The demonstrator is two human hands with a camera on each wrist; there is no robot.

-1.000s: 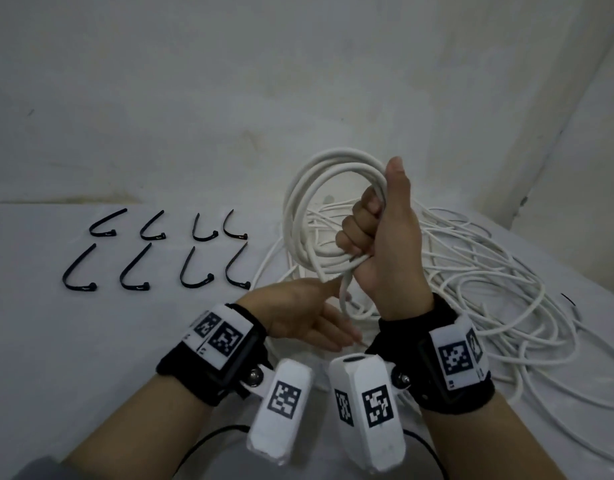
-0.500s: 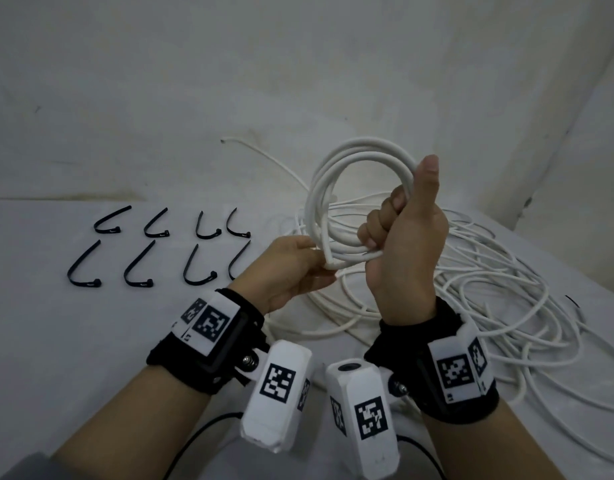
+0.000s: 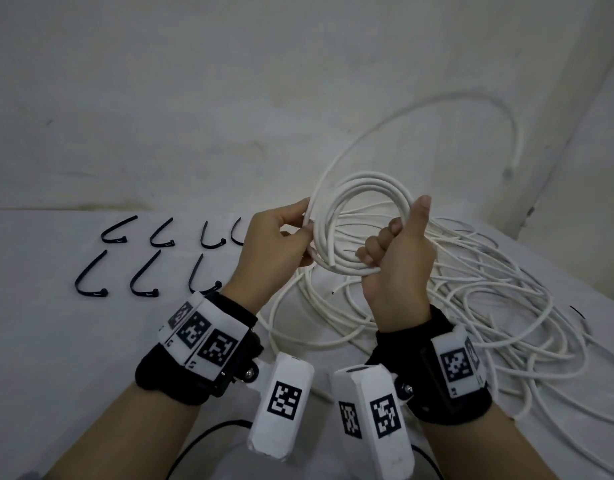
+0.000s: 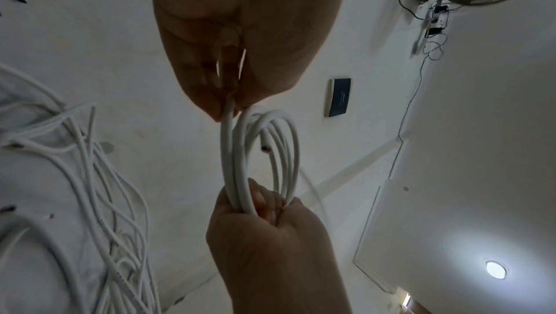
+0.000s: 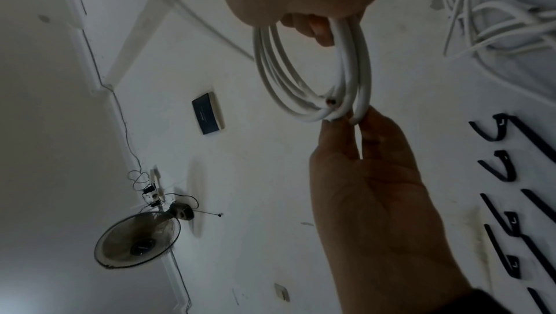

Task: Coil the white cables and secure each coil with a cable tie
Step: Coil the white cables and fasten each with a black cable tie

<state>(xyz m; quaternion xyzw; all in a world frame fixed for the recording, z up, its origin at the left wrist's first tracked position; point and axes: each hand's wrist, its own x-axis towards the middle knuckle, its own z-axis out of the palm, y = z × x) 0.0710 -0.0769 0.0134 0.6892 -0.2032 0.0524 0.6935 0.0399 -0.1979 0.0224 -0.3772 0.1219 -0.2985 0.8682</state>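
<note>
Our left hand has come up from below, now pinching the coil mid-frame w/ a fresh loop; right hand fists its lower right. Tail end swings upper right: winding nearly done, cable ties at left next.

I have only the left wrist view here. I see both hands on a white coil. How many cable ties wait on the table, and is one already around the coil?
Observer: Seven black cable ties show in the head view, in two rows on the table left of the left hand, which may hide more. None is on the coil.
Operator: Is all the cable wound in?
Observer: No. A free tail rises from the coil's left side and arcs over it to the right, in front of the wall, above the right hand. Its end hangs in the air.
</note>
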